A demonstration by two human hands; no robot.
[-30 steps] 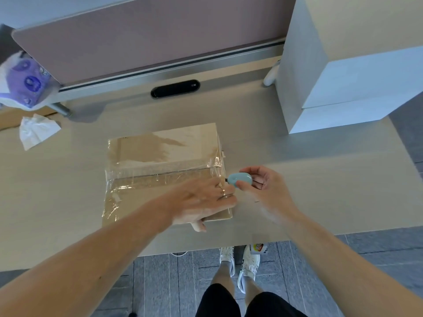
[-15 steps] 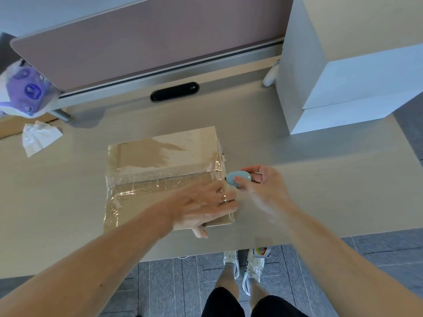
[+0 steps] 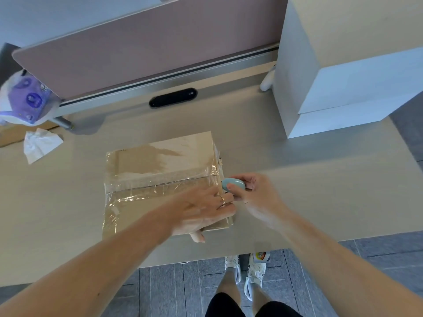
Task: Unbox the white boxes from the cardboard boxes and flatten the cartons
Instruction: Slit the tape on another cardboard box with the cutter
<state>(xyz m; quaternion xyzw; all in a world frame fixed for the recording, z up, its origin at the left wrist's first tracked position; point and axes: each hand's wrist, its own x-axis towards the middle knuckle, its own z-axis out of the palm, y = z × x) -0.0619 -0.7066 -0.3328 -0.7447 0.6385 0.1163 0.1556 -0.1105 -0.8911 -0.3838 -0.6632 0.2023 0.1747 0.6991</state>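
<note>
- Our left grip [image 3: 203, 211] lies released, fingers straight and flat on the lower right corner of the taped cardboard carton [image 3: 160, 175], thumb over its near edge.
- Our right grip [image 3: 256, 197], forearm entering from lower right, is grasping a small blue cutter [image 3: 233, 184] at the carton's right edge.
- The carton sits mid-frame on the tabletop [image 3: 320, 202].

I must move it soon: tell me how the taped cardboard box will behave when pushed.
The cardboard box sits flat and low, so it likely slides rather than tips. Its glossy tape looks slippery. The left hand presses it down, so it may shift easily.
</note>
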